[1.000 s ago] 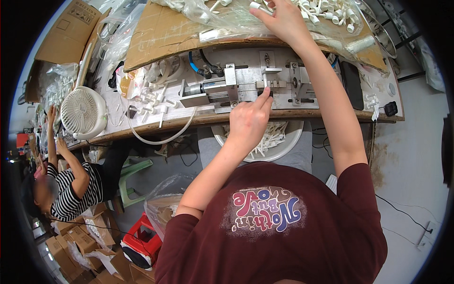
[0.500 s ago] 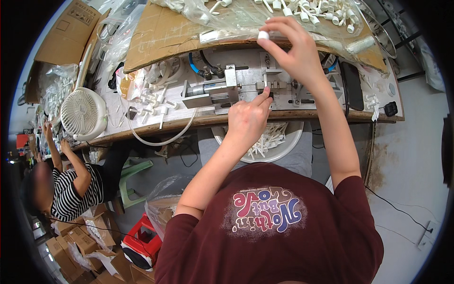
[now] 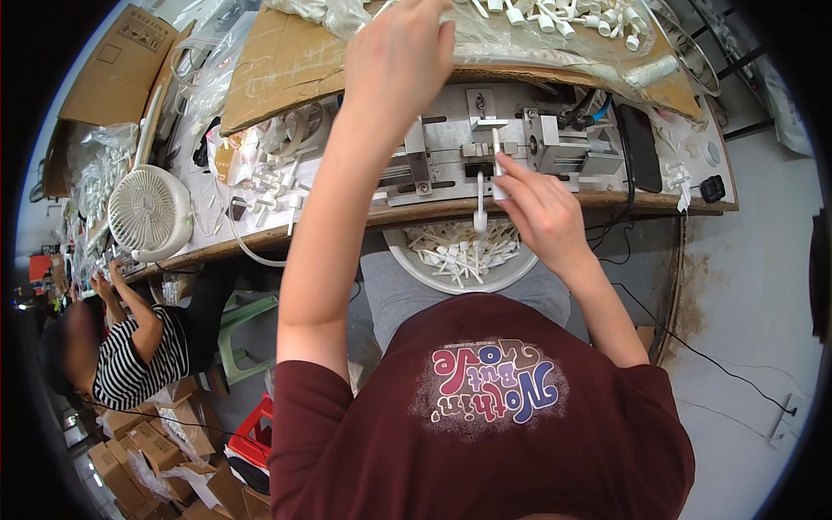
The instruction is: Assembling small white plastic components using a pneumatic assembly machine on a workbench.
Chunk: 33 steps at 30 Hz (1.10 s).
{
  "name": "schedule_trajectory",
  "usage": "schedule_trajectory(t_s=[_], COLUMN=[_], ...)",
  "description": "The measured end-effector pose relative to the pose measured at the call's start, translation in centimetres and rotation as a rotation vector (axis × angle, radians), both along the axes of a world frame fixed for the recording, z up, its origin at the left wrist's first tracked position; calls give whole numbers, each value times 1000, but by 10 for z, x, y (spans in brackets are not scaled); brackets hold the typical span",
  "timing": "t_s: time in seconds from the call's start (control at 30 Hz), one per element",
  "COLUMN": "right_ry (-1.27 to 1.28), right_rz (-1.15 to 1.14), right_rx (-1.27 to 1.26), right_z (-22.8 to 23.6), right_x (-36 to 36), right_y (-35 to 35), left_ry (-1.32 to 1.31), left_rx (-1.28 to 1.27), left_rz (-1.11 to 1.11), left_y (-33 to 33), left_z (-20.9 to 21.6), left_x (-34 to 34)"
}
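My right hand point(image 3: 544, 212) is at the front of a metal clamping fixture point(image 3: 485, 149), its thumb and fingers pinching a white plastic rod point(image 3: 497, 143) that stands against the fixture's small block. Beside those fingers, another white plastic piece point(image 3: 480, 212), a stick with a thicker end, hangs over the bench edge above the basin, apart from my hand; whether it is falling I cannot tell. My left hand point(image 3: 400, 65) reaches far forward over the cardboard near the heap of white capped sticks point(image 3: 555, 19). Its fingertips are hidden at the upper picture edge.
A round white basin point(image 3: 407, 264) of white sticks rests at my lap. On the bench, a white fan point(image 3: 150, 212) and loose white fittings point(image 3: 269, 195) lie left, a black phone point(image 3: 640, 147) right. Cardboard point(image 3: 286, 74) overhangs the fixture. A person in stripes point(image 3: 143, 347) works at left.
My left hand has left the fixture and swung up to the heap. My right hand has come down from above the cardboard to the fixture. A white piece now shows over the basin.
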State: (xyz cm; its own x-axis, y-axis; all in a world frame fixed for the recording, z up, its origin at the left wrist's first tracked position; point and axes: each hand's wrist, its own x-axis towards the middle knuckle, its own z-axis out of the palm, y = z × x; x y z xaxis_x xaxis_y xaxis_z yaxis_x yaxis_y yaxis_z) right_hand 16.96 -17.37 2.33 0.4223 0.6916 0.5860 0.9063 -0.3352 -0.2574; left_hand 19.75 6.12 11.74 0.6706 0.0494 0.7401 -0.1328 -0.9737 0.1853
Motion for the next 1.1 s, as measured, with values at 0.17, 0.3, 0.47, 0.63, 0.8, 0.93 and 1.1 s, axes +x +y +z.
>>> schedule_trajectory(t_s=[0.17,0.3,0.47,0.63,0.8,0.93,1.1], right_ry=[-97,-107,-86,-86,-28,27,201], right_rz=[-6,-46,-81,-83,-83,-59,-46], right_rx=[-112,-168,-242,-221,-226,-182,247], right_z=[-19,-20,-14,-14,-19,-12,19], right_x=[-1,2,2,1,2,2,-5], right_y=[15,22,25,27,23,20,13], left_ry=[412,506,538,452,277,188,385], left_rx=[350,485,536,570,296,-334,-916], left_rz=[285,326,382,379,201,-110,-450], left_y=[35,66,91,101,72,17,-13], left_z=[-1,-22,-40,-41,-16,28,24], left_x=[56,85,97,92,66,19,-27])
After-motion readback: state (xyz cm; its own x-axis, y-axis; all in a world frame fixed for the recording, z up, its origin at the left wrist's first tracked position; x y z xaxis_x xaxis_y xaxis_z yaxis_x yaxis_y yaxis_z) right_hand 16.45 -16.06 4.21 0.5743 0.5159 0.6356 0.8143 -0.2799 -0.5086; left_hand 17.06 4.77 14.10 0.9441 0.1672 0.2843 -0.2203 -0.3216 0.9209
